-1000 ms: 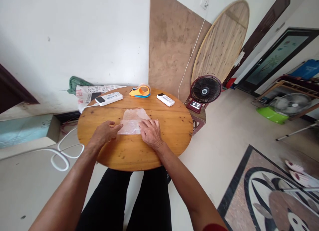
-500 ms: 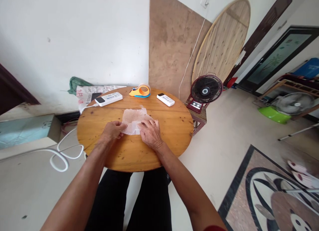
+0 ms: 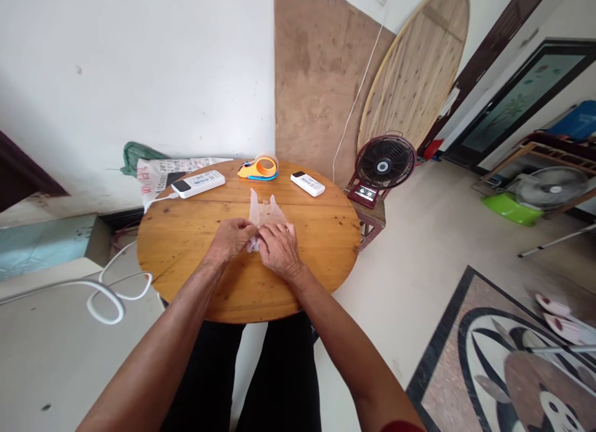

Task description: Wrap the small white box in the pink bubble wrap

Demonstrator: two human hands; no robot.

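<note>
both hands meet mid round wooden table: left hand & right hand pinch the crumpled clear plastic sheet, bunched upright betw. them. beyond it on the table: orange tape dispenser, 2 white remotes. nothing blocks the sheet.

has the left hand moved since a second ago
Yes. The left hand has slid right across the table, toward the right hand, bunching the plastic sheet between them; it is now nearly below the tape dispenser.
</note>
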